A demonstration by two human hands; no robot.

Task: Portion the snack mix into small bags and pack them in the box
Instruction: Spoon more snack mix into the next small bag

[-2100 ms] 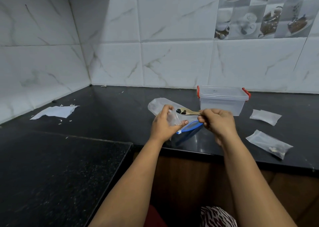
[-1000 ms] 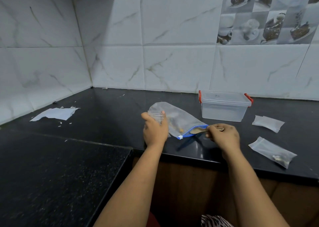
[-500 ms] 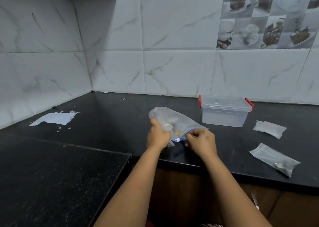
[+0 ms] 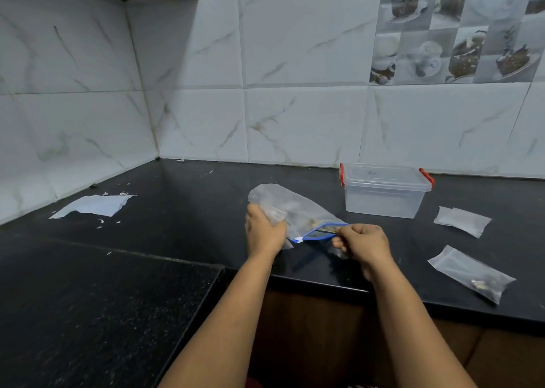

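Black stone makes up the counter (image 4: pixel 177 199), which turns a corner under white marbled tiles. Far left on it lies a torn paper sheet (image 4: pixel 94 205) with small scraps scattered around it.

Near the counter's front edge, the left hand (image 4: pixel 263 232) grips a big bag (image 4: pixel 290 207) of clear plastic, fingers curled round a bunched fold of its near side. A little snack mix (image 4: pixel 308 222) shows dimly through the plastic, low in the bag near its mouth. The bag lies tilted, closed end pointing back toward the wall, blue zip rim (image 4: pixel 320 234) open and facing the right hand.

The right hand (image 4: pixel 364 244) sits just beside that mouth, fingers curled tight round the handle of a spoon (image 4: pixel 326 228). The spoon reaches into the bag's opening; I cannot tell whether its bowl carries anything.

Behind the right hand and further back stands the box (image 4: pixel 383 194), clear plastic with red clips at both ends, its lid on.

Right of the box, two small bags lie flat on the counter, well apart from the hands. The far bag (image 4: pixel 461 221) looks flat, contents unclear. The near bag (image 4: pixel 470 272) holds a small clump of mix at its lower right end.
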